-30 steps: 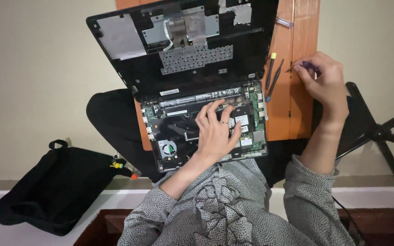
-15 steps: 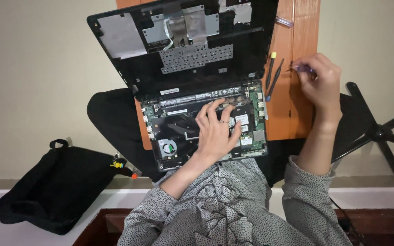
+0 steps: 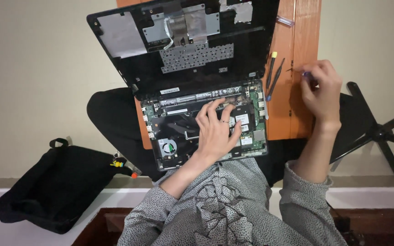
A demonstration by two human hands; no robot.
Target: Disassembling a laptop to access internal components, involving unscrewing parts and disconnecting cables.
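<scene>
The left hand lies flat, fingers spread, on the exposed circuit board of the opened laptop, steadying it mid-disassembly, while the right hand pinches what looks like a small screwdriver bit over the orange table. Seating that tip needs careful aim, since the piece is mostly hidden by the fingers, and 2 more screwdrivers lie beside the laptop.

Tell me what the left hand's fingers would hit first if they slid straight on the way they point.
Probably the hinge edge of the opened laptop base, then the raised black cover; left hand lies flat on the board.
</scene>
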